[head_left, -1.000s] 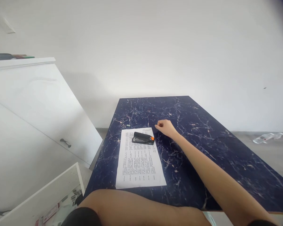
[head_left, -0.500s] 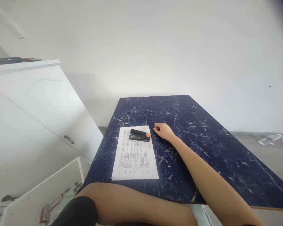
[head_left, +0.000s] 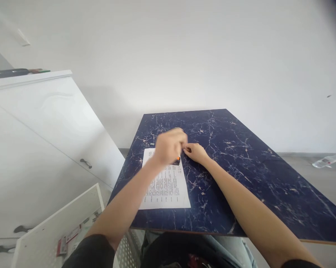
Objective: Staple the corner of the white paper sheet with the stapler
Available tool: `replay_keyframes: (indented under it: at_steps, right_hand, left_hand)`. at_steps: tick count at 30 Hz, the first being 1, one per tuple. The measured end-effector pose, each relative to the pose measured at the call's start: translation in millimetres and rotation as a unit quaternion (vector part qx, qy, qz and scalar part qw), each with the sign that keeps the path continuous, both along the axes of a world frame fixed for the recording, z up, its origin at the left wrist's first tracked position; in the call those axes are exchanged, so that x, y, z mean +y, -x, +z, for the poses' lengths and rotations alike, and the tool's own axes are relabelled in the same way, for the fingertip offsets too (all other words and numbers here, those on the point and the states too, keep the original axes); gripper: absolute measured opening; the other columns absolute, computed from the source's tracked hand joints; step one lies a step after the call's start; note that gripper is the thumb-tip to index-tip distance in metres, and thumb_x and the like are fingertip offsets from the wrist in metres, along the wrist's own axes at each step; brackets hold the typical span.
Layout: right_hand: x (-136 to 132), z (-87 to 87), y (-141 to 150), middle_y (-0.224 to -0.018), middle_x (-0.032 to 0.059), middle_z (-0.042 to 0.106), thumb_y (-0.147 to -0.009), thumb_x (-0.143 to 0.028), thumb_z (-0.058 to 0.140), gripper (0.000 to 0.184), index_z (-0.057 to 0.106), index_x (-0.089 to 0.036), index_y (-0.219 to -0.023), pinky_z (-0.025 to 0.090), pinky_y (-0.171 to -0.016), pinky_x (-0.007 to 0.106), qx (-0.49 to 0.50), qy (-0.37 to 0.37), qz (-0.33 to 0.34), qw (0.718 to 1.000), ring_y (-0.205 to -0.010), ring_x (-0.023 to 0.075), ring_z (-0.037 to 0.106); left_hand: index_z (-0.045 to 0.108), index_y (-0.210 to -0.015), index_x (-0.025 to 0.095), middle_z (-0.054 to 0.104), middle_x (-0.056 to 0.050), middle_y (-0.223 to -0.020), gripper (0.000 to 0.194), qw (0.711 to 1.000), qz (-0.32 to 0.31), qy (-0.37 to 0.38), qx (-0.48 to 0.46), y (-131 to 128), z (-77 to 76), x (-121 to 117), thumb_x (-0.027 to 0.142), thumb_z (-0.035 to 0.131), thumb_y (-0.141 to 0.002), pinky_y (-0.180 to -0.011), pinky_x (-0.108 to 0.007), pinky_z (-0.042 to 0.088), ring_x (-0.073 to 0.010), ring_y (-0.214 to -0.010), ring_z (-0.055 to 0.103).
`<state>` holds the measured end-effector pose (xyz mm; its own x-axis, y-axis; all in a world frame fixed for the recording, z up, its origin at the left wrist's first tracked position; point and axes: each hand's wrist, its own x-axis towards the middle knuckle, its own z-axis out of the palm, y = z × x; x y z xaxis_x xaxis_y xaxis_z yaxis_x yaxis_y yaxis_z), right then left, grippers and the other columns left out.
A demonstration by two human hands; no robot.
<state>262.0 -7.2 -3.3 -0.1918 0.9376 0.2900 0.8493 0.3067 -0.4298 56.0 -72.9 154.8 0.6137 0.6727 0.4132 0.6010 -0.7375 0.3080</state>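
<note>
My left hand [head_left: 170,145] is over the top of a printed sheet [head_left: 168,186], smeared by motion, and its fingertips come close to my right hand. Below it, a black stapler [head_left: 176,162] with an orange patch lies on the paper, and most of its body is hidden by that hand. My right hand [head_left: 196,152] rests on the table just right of the stapler, its fingers curled closed. Whatever they may hold is too small or hidden to see.
The dark blue marbled table [head_left: 252,171] stands against a white wall. A small pale piece [head_left: 152,144] lies near the sheet's top. At left are a white cabinet [head_left: 45,149] and an open drawer [head_left: 59,219] with packets inside. A plastic bottle [head_left: 327,161] lies on the floor at right.
My left hand has come up from the table's near edge to above the stapler, beside my right hand. The right hand has stayed nearly in place.
</note>
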Motion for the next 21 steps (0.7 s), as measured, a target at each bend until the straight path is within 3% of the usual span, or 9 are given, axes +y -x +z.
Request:
replay_keyframes:
  at_steps: [3,5,7,10,13,17,21]
  right_hand:
    - [1,-0.4,0,-0.063,-0.0027,0.055,-0.088,-0.026,0.058,0.025,0.046,-0.022,-0.066,0.027,-0.058,0.026,0.005,0.008,0.020,1.000,-0.059,0.0137,0.044]
    - [1,-0.9,0,-0.063,-0.0026,0.054,-0.088,-0.025,0.058,0.026,0.045,-0.022,-0.066,0.028,-0.059,0.026,0.006,0.009,0.023,1.000,-0.059,0.0140,0.044]
    - [1,-1.0,-1,-0.063,-0.0025,0.054,-0.088,-0.025,0.058,0.026,0.045,-0.022,-0.066,0.028,-0.059,0.026,0.006,0.009,0.020,1.000,-0.059,0.0142,0.044]
    - [-1,1.5,0,-0.063,-0.0019,0.055,-0.089,-0.027,0.060,0.028,0.047,-0.022,-0.065,0.030,-0.059,0.027,0.022,0.001,0.020,1.000,-0.058,0.0140,0.044]
    - [-6,9.9,9,-0.068,0.0000,0.059,-0.096,-0.036,0.058,0.030,0.053,-0.022,-0.070,0.037,-0.064,0.028,0.091,-0.056,0.024,0.994,-0.062,0.0151,0.049]
    - [-24,23.4,41,-0.093,0.0052,0.070,-0.100,-0.042,0.056,0.022,0.065,-0.022,-0.097,0.049,-0.076,0.031,0.178,-0.090,0.116,0.973,-0.084,0.0202,0.063]
    - [-45,24.9,73,-0.128,0.0106,0.067,-0.095,-0.040,0.068,0.044,0.058,-0.024,-0.135,0.052,-0.097,0.039,0.090,-0.060,0.216,0.970,-0.116,0.0269,0.062]
  left_hand:
    - [0.058,-0.070,0.018,0.066,-0.006,-0.085,0.040,0.983,0.168,-0.007,-0.079,55,-29.0,62,-0.001,0.026,-0.086,-0.080,-0.033,0.051,-0.0156,-0.080,0.062]
    - [0.063,-0.076,0.017,0.069,-0.006,-0.089,0.036,0.970,0.232,0.026,-0.062,88,-57.4,85,0.000,0.033,-0.087,-0.083,-0.032,0.050,-0.0156,-0.079,0.061]
    - [0.068,-0.088,0.016,0.070,-0.007,-0.097,0.036,0.965,0.254,0.049,-0.032,110,-85.6,94,0.000,0.037,-0.090,-0.091,-0.031,0.048,-0.0174,-0.090,0.061]
    - [0.071,-0.100,0.015,0.069,-0.009,-0.110,0.034,0.969,0.242,0.037,0.008,122,-117.8,99,0.001,0.042,-0.092,-0.103,-0.033,0.043,-0.0208,-0.107,0.058]
    - [0.072,-0.106,0.017,0.068,-0.009,-0.115,0.035,0.975,0.219,0.035,0.014,122,-134.8,104,0.004,0.041,-0.096,-0.107,-0.037,0.040,-0.0226,-0.112,0.056]
    - [0.072,-0.109,0.019,0.070,-0.008,-0.117,0.032,0.986,0.159,0.037,0.019,115,-143.5,108,0.013,0.043,-0.100,-0.110,-0.042,0.039,-0.0245,-0.112,0.057]
    - [0.072,-0.114,0.021,0.070,-0.008,-0.115,0.028,0.992,0.115,0.017,0.050,101,-144.3,100,0.022,0.046,-0.102,-0.101,-0.043,0.042,-0.0260,-0.107,0.057]
